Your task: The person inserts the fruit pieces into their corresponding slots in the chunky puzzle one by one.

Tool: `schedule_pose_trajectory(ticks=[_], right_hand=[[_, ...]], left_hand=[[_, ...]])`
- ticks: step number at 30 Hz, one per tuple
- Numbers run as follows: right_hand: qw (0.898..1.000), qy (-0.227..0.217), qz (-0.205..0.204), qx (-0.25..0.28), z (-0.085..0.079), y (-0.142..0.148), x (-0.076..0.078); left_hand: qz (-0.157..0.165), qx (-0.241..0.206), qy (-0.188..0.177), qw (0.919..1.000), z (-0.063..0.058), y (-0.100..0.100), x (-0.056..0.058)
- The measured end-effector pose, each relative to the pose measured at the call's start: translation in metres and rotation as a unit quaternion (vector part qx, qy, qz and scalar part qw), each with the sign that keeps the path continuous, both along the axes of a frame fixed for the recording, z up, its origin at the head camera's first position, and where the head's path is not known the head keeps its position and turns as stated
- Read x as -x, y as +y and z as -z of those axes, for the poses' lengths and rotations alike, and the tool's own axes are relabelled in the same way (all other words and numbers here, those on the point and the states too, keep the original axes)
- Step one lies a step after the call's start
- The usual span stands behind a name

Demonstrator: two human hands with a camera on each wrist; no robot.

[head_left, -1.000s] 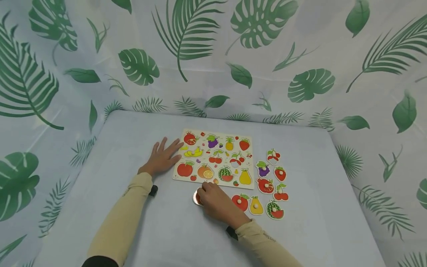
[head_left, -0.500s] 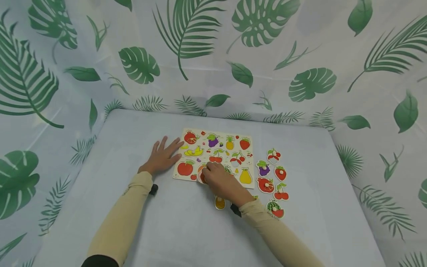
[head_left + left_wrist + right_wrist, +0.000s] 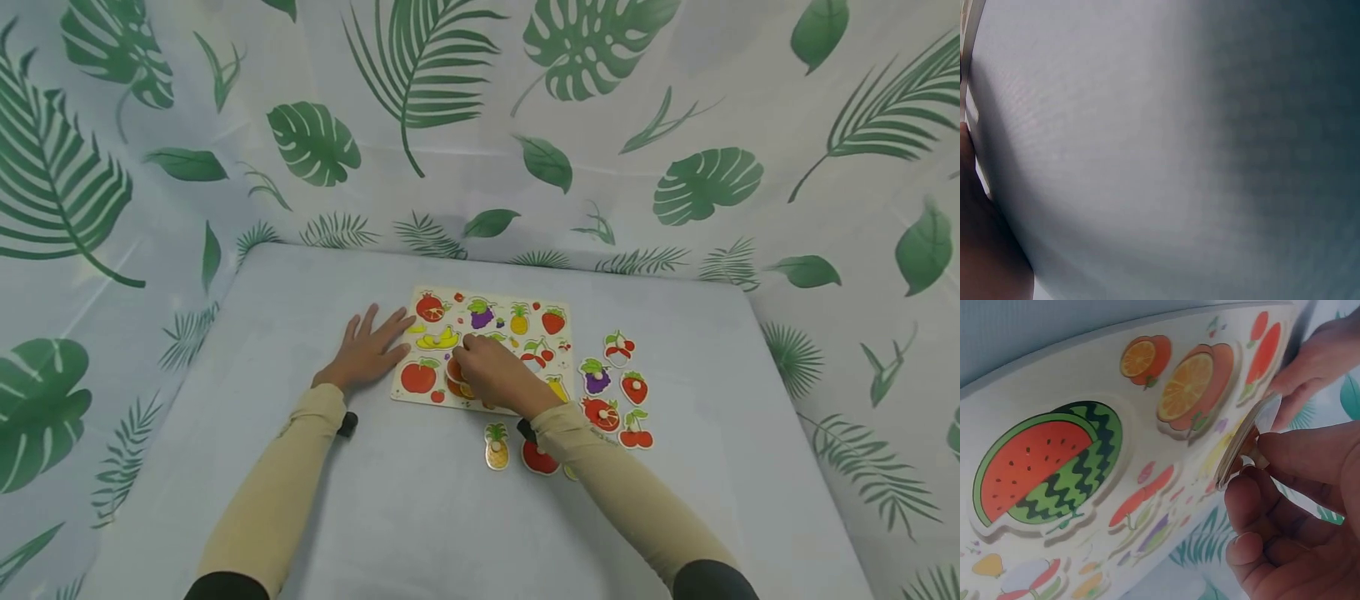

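A cream wooden fruit puzzle board (image 3: 398, 394) lies on the table with printed fruit recesses. My left hand (image 3: 367, 350) rests at its left edge, fingers spread and straight, fingertips on the border. Over the board's middle, my right hand (image 3: 491, 375) pinches the small knob of a round puzzle piece (image 3: 1235, 450) between thumb and fingers. The right wrist view shows that piece tilted, nearly edge-on, above the board, beyond the printed orange recess (image 3: 1186, 390). Its picture side is mostly hidden. In the left wrist view only a dark edge of the left hand (image 3: 988, 250) appears.
Below the board lie a pineapple piece (image 3: 497, 450) and an apple piece (image 3: 538, 460), partly under the right forearm. To the right are grapes (image 3: 596, 377), strawberry (image 3: 634, 387), pomegranate (image 3: 600, 413) and cherry pieces (image 3: 636, 435). A leaf-print curtain (image 3: 450, 192) stands behind.
My right hand has carried the round piece from the table below the board up over its middle. The pineapple piece has come into view. My left hand stays put.
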State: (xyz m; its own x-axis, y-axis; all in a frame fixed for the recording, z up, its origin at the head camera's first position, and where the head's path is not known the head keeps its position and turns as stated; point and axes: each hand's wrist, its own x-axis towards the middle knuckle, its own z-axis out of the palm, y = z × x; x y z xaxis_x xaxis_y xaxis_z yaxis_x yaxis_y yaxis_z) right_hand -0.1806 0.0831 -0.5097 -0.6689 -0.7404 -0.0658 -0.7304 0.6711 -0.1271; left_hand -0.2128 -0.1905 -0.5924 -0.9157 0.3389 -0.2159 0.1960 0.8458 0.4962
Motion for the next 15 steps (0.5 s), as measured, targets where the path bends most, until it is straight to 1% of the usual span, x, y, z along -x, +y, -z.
schedule_pose_trajectory(ticks=[4, 10, 15], right_hand=[[1.0, -0.013, -0.004, -0.002, 0.006, -0.001, 0.004], [1.0, -0.013, -0.009, -0.019, 0.013, 0.003, 0.003], [0.999, -0.04, -0.006, -0.008, 0.017, 0.003, 0.001]], left_hand=[[-0.001, -0.001, -0.002, 1.0, -0.001, -0.001, 0.0], [0.007, -0.009, 0.005, 0.9999, -0.007, 0.001, -0.001], [0.005, -0.004, 0.002, 1.0, -0.008, 0.0, -0.002]])
